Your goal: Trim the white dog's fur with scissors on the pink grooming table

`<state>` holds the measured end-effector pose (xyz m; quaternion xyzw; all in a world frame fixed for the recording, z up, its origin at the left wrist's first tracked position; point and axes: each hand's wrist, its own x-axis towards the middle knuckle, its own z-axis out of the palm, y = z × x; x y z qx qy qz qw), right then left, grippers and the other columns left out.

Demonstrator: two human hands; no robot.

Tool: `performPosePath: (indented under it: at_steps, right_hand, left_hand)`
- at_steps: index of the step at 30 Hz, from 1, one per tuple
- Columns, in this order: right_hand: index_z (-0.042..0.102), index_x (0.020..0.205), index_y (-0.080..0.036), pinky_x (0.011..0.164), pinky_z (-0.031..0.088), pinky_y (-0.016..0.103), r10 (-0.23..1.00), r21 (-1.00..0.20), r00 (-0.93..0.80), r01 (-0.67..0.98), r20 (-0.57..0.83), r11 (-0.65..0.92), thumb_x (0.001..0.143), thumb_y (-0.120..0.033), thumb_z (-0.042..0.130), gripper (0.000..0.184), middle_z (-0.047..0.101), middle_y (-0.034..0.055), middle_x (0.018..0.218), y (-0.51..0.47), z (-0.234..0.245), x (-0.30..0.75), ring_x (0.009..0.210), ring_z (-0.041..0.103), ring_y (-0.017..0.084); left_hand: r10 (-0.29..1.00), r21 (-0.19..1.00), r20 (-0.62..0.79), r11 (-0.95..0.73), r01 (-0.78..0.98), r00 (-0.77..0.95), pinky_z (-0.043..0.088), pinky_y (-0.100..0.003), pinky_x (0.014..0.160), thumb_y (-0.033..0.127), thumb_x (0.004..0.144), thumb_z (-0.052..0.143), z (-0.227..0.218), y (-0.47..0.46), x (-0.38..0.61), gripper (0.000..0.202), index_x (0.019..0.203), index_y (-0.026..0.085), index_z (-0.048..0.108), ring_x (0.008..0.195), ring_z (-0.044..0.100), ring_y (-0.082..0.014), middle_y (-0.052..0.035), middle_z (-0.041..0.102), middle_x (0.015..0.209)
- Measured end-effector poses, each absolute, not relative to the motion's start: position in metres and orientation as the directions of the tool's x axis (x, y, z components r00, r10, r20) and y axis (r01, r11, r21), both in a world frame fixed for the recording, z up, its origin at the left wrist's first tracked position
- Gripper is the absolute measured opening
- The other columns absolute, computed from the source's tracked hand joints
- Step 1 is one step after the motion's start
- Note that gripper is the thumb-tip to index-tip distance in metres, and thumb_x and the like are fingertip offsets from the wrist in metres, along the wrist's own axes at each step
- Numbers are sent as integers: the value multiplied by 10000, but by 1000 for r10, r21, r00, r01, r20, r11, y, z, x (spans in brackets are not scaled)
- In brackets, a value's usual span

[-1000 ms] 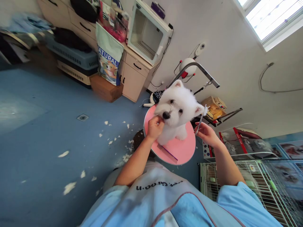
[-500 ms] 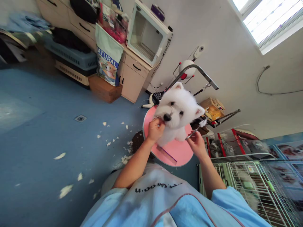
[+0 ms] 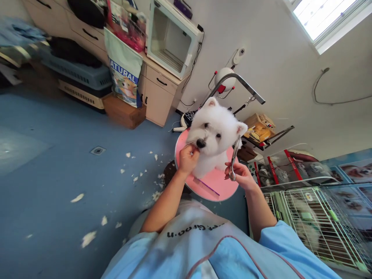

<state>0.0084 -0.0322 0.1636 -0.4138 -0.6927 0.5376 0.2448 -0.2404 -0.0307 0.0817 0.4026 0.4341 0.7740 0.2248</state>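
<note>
A fluffy white dog (image 3: 213,124) is on a round pink grooming table (image 3: 229,188), its face towards me. My left hand (image 3: 188,159) is closed at the dog's chin, just below the black nose, gripping the fur there. Scissors (image 3: 233,159) are in my right hand (image 3: 241,175), with fingers at the handle loops. Their blades point up beside the dog's cheek, below its ear on the right. A white tuft (image 3: 239,143) shows by the blade tips; whether it is loose cannot be made out. A purple-backed comb (image 3: 207,188) lies on the table's near part.
A curved metal grooming arm (image 3: 241,80) rises behind the dog, with a strap hanging from it. Clumps of white fur (image 3: 88,239) lie on the blue floor. On the right stands a wire cage (image 3: 322,224) with a white animal inside. Drawers and a glass-fronted cabinet (image 3: 171,42) stand behind.
My right hand has turned the scissors from slanting right to nearly upright, close to the dog's cheek. My left hand stays at the chin. The view has shifted slightly.
</note>
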Motion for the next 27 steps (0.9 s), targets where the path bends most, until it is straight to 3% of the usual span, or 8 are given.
performPosePath:
  at_steps: [13,18,20,24,27]
  right_hand:
    - [679,1193,-251,746,593,436,834,-924,-544,359,-92,133,641,-669,807,704,708,73,912,-21,175,2,733,678,219]
    - [663,1190,-278,718,598,427,845,-926,-529,352,-79,134,683,-612,813,626,707,56,897,-32,174,14,723,690,218]
    - [647,1176,-289,745,603,444,883,-922,-470,346,-12,171,694,-590,818,594,710,58,916,-35,170,17,752,701,229]
    - [587,1096,-307,884,586,501,968,-936,-210,293,138,196,698,-546,834,526,701,44,970,-40,134,8,869,710,241]
    - [545,990,-291,889,586,519,985,-983,-169,183,-18,14,663,-573,843,524,690,22,917,-52,82,-17,843,707,234]
  left_hand:
    - [684,842,440,-539,3,-582,329,-216,565,235,793,554,78,-31,-247,263,549,162,489,564,406,-87,12,481,560]
    - [701,850,427,-526,-10,-572,332,-222,571,240,806,559,79,-32,-248,264,562,161,495,559,388,-86,15,474,564]
    - [707,852,424,-523,-15,-566,338,-224,580,248,812,563,80,-32,-247,268,567,160,501,570,401,-89,11,485,572]
    - [723,859,414,-511,-26,-553,343,-229,597,250,816,559,82,-31,-246,276,563,161,496,604,432,-99,0,502,596]
    - [722,857,432,-515,-3,-541,311,-234,575,229,812,542,87,-31,-245,286,547,168,456,580,393,-98,8,458,567]
